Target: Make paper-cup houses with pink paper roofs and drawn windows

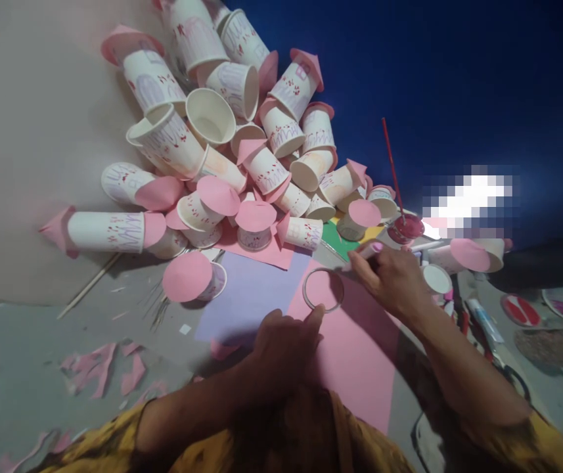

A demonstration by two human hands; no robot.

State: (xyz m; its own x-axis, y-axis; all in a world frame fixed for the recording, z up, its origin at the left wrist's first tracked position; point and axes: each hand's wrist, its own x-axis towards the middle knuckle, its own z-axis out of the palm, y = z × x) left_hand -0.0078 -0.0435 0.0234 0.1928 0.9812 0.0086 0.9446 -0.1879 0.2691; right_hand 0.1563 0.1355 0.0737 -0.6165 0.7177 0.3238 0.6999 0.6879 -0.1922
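Observation:
A pink paper sheet [355, 348] lies on the floor in front of me, with a round ring [323, 290] resting on its far end. My left hand [284, 348] is curled, its fingertip pressing the near rim of the ring. My right hand [389, 276] is closed on a pink-capped marker [370, 249] whose tip sits just right of the ring. Under the pink sheet lies a lilac sheet [251, 292].
A large heap of decorated paper cups [222, 144] with pink cone lids leans against the wall. A red paint pot [406, 228] holds a thin red stick. Pink scraps [98, 368] litter the floor at left. Plates and tubes [522, 315] lie at right.

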